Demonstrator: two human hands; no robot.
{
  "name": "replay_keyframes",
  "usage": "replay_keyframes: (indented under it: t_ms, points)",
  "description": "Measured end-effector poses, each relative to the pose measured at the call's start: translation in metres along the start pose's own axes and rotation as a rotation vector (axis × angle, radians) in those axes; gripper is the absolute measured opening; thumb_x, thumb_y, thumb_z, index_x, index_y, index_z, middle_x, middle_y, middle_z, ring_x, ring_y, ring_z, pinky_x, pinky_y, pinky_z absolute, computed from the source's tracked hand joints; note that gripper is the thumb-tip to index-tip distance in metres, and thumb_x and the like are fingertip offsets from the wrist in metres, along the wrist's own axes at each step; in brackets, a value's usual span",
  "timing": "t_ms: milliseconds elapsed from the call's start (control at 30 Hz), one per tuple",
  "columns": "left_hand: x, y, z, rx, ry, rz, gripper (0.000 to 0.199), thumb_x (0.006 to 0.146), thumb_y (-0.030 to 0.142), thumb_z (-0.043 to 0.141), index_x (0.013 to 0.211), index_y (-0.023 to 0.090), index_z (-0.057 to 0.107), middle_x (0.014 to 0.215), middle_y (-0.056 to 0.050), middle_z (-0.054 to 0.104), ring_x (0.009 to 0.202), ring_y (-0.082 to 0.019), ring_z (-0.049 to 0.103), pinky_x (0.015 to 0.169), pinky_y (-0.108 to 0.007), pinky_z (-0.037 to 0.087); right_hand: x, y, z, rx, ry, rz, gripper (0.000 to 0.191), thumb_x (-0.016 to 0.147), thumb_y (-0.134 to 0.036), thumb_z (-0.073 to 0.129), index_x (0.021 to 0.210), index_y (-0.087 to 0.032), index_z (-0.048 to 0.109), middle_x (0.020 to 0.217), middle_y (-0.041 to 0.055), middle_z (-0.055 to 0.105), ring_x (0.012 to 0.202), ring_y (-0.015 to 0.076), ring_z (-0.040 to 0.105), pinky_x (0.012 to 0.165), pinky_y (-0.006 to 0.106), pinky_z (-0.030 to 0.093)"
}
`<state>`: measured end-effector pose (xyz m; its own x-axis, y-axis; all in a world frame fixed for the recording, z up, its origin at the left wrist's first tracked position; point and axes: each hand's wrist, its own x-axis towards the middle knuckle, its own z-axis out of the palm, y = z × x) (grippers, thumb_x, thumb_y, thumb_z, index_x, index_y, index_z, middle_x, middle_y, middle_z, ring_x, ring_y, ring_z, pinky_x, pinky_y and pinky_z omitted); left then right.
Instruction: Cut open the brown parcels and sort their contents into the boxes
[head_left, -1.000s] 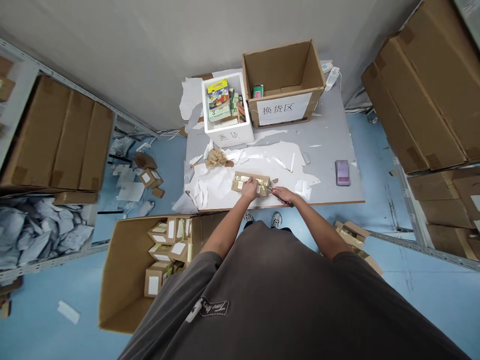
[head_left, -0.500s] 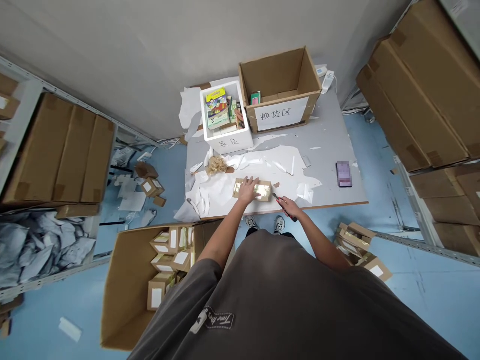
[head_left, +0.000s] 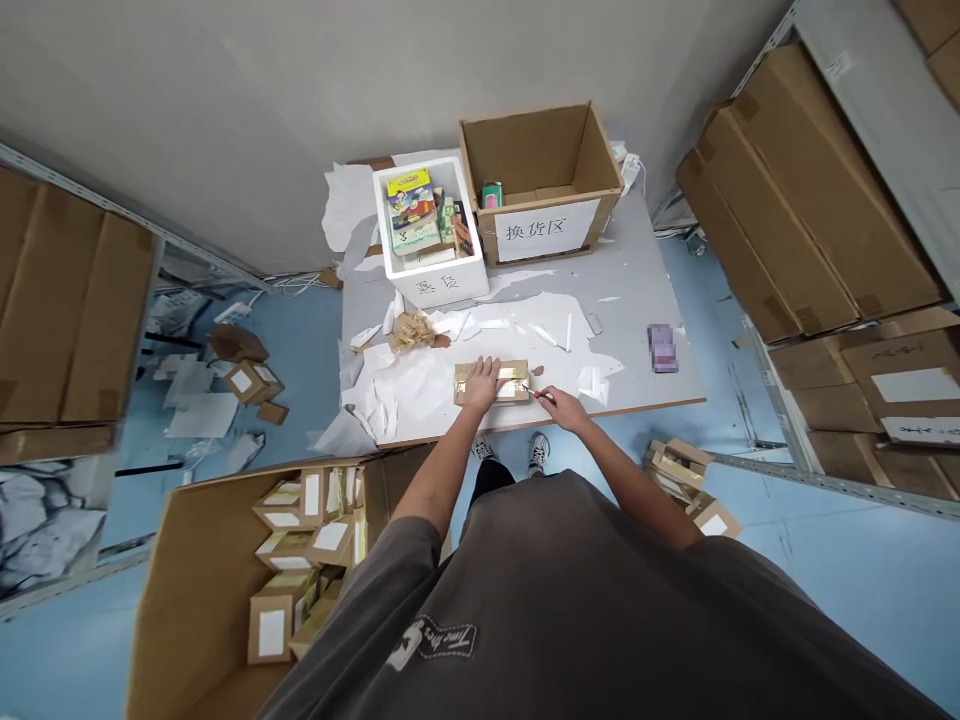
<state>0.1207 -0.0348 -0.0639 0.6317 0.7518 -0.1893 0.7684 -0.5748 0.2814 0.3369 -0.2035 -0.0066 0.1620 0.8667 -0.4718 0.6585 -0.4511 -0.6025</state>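
A small cardboard box with shiny tape [head_left: 514, 382] lies flat near the front edge of the table. My left hand [head_left: 482, 383] rests on its left half, fingers spread over the top. Just off the box's right end, my right hand [head_left: 562, 408] is closed around a red and black cutter [head_left: 539, 395], whose tip is at the box's right end. Torn white paper [head_left: 427, 385] lies under and around the box. A crumpled brown paper [head_left: 412, 331] sits to the left behind it.
Behind stand a white foam box [head_left: 439, 285] of small packages and an open carton [head_left: 547, 233]. A purple phone-like object [head_left: 663, 349] lies at the right. A large carton [head_left: 202, 580] of small boxes stands at lower left; shelves with cartons flank both sides.
My right hand has brought the cutter closer to the box's right end. The view has shifted, so the table appears further left. My left hand stays on the box.
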Motion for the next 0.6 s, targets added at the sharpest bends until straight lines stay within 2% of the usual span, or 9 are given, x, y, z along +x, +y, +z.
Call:
replay_keyframes:
  t_ms: [100, 300, 433, 600]
  points:
    - [-0.010, 0.004, 0.017, -0.049, 0.113, 0.001, 0.061, 0.111, 0.044, 0.053, 0.160, 0.009, 0.054, 0.164, -0.025, 0.055, 0.162, -0.038, 0.042, 0.134, -0.059, 0.032, 0.011, -0.004, 0.003, -0.145, 0.009, -0.029, 0.035, 0.111, -0.046, 0.053, 0.137, -0.027, 0.065, 0.128, 0.0098, 0.072, 0.113, 0.0276, 0.068, 0.087, 0.031, 0.047]
    - [-0.015, 0.006, 0.032, -0.112, 0.213, -0.013, 0.056, 0.112, 0.044, 0.054, 0.155, 0.009, 0.060, 0.160, -0.025, 0.059, 0.159, -0.037, 0.047, 0.133, -0.058, 0.034, 0.030, -0.012, 0.006, -0.344, 0.015, -0.009, 0.037, 0.115, -0.044, 0.050, 0.144, -0.025, 0.061, 0.131, 0.0137, 0.067, 0.114, 0.0294, 0.066, 0.090, 0.035, 0.048]
    - [-0.017, 0.009, 0.039, -0.143, 0.236, 0.005, 0.053, 0.111, 0.043, 0.055, 0.151, 0.008, 0.063, 0.156, -0.025, 0.063, 0.155, -0.038, 0.052, 0.132, -0.059, 0.037, 0.030, -0.011, 0.005, -0.462, 0.025, -0.043, 0.038, 0.115, -0.046, 0.050, 0.145, -0.025, 0.061, 0.133, 0.0148, 0.064, 0.118, 0.0299, 0.062, 0.092, 0.035, 0.047]
    - [-0.023, 0.016, 0.048, -0.173, 0.286, -0.014, 0.052, 0.112, 0.043, 0.054, 0.149, 0.009, 0.065, 0.155, -0.027, 0.063, 0.152, -0.038, 0.056, 0.132, -0.060, 0.038, 0.022, -0.010, 0.009, -0.505, 0.067, -0.013, 0.039, 0.117, -0.046, 0.044, 0.147, -0.024, 0.059, 0.132, 0.0146, 0.063, 0.119, 0.0290, 0.060, 0.091, 0.034, 0.046]
